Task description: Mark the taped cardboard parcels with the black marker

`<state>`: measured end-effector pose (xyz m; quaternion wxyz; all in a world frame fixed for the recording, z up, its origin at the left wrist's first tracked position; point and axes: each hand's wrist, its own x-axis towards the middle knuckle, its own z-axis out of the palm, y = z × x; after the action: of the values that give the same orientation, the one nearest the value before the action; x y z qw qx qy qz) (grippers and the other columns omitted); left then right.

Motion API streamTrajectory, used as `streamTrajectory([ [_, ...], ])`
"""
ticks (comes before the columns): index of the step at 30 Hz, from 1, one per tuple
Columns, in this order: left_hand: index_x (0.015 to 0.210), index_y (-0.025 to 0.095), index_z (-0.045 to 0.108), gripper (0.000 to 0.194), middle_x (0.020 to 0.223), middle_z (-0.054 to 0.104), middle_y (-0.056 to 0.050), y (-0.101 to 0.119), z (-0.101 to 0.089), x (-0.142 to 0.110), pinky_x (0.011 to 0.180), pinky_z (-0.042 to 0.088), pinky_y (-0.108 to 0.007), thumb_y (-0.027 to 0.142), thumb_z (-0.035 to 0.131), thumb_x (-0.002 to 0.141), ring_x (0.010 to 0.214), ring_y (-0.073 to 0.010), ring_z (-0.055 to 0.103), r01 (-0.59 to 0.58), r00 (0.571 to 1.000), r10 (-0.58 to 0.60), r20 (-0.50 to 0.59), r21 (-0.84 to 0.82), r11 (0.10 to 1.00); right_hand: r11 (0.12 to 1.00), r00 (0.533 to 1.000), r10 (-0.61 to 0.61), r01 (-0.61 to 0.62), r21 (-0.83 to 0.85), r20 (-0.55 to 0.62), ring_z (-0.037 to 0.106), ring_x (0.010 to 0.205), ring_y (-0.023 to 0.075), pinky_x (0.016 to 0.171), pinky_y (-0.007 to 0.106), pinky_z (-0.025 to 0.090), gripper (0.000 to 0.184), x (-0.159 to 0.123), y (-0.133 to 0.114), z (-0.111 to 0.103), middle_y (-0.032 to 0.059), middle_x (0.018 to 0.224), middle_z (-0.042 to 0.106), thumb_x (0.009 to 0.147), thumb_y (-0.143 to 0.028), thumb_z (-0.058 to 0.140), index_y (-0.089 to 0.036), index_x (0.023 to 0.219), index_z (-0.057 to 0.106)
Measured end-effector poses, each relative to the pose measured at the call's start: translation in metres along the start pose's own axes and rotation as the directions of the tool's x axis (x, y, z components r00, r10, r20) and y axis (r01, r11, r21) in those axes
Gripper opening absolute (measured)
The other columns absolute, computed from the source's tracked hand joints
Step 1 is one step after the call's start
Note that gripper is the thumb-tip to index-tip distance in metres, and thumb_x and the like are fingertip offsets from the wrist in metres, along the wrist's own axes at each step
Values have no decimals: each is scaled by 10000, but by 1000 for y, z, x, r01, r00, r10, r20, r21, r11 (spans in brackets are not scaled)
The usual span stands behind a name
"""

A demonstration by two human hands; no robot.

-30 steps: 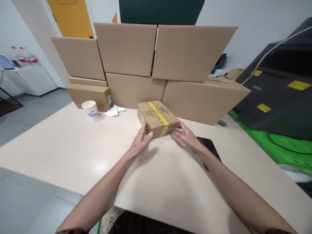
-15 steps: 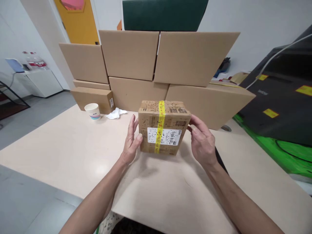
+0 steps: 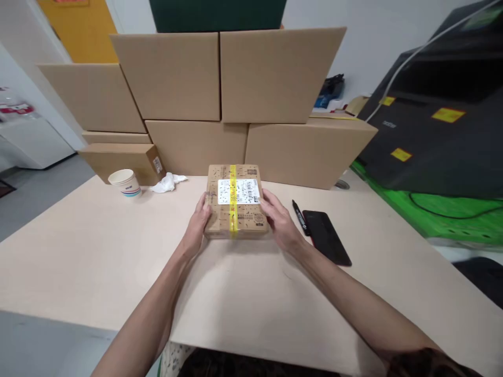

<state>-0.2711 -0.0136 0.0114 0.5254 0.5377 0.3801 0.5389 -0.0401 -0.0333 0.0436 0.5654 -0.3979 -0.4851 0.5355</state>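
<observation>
A small brown parcel (image 3: pixel 237 209) lies flat on the beige table (image 3: pixel 98 246), with a yellow tape strip down its middle and a white label facing up. My left hand (image 3: pixel 198 222) grips its left side, fingers curled against the edge. My right hand (image 3: pixel 280 222) holds its right side, fingers laid along the box. Both forearms reach in from the bottom of the view.
A black marker (image 3: pixel 298 214) and a black phone (image 3: pixel 325 236) lie just right of my right hand. A paper cup (image 3: pixel 124 183) and crumpled tissue (image 3: pixel 167 182) sit at the left. Large cardboard boxes (image 3: pixel 220 104) are stacked behind. A black machine (image 3: pixel 436 120) stands at right.
The parcel was picked up off the table, tipped with its label side towards me, then laid flat with the label up. Both hands stayed on its sides.
</observation>
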Motion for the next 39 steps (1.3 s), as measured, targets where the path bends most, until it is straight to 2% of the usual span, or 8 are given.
streamTrajectory([
  [6, 1567, 315, 462, 791, 1746, 320, -18, 8, -2, 1, 1341, 235, -499, 745, 586, 915, 1643, -321, 228, 64, 998, -66, -15, -92, 994, 990, 987, 133, -127, 68, -86, 555, 1426, 305, 1168, 528, 450, 596, 5, -6, -5, 20, 1495, 654, 853, -571, 716, -351, 1397, 610],
  [11, 1599, 331, 410, 833, 1739, 334, -46, 17, -4, -2, 1271, 345, -574, 822, 454, 927, 1629, -358, 260, 21, 997, -11, 71, -135, 991, 995, 989, 88, -82, 60, -120, 572, 1403, 321, 1073, 546, 527, 577, 11, -15, -16, 31, 1474, 669, 820, -626, 718, -347, 1319, 638],
  [15, 1592, 290, 423, 850, 1748, 307, -87, 21, -2, -3, 1251, 380, -565, 766, 576, 905, 1612, -370, 294, -84, 991, 98, 92, -148, 985, 1000, 998, 14, -12, 20, -59, 566, 1405, 308, 1052, 565, 542, 493, 8, -24, -23, 19, 1474, 661, 865, -653, 671, -368, 1266, 639],
  [22, 1590, 301, 427, 840, 1642, 485, -122, 13, -5, -4, 1080, 540, -489, 626, 720, 874, 1434, -354, 541, -170, 983, 177, 41, -130, 977, 999, 999, -40, 40, 36, -9, 585, 1378, 315, 1020, 563, 565, 455, 3, -40, -27, 36, 1418, 695, 919, -629, 619, -372, 1292, 655],
  [25, 1576, 305, 467, 781, 1688, 425, -100, 10, -6, -5, 1021, 562, -447, 560, 729, 886, 1479, -367, 484, -201, 977, 205, 56, -59, 978, 997, 998, -53, 55, 50, -38, 601, 1360, 315, 1015, 549, 571, 458, 6, -38, -27, 31, 1411, 700, 901, -631, 636, -367, 1275, 661],
  [30, 1560, 336, 506, 711, 1685, 438, -66, 11, -8, -11, 1177, 410, -483, 525, 709, 906, 1527, -375, 415, -244, 969, 227, 98, 217, 945, 991, 991, -128, 129, 28, -35, 605, 1366, 305, 1030, 528, 566, 417, 8, -36, -25, 3, 1456, 674, 910, -603, 624, -381, 1257, 687],
  [34, 1514, 376, 560, 632, 1628, 503, -48, 15, -11, -12, 1135, 426, -450, 526, 697, 916, 1485, -346, 451, -328, 944, 323, 65, 284, 901, 989, 989, -148, 148, 18, -17, 590, 1390, 307, 1033, 528, 562, 382, 6, -37, -25, -4, 1460, 675, 937, -588, 589, -383, 1236, 712],
  [39, 1228, 284, 779, 445, 1335, 677, -88, 14, -9, -7, 970, 516, -387, 597, 588, 976, 1195, -272, 629, -358, 924, 372, -92, 142, 923, 983, 983, -179, 178, -40, -29, 583, 1404, 308, 1031, 517, 571, 379, 6, -31, -26, -3, 1429, 700, 939, -600, 591, -379, 1213, 732],
])
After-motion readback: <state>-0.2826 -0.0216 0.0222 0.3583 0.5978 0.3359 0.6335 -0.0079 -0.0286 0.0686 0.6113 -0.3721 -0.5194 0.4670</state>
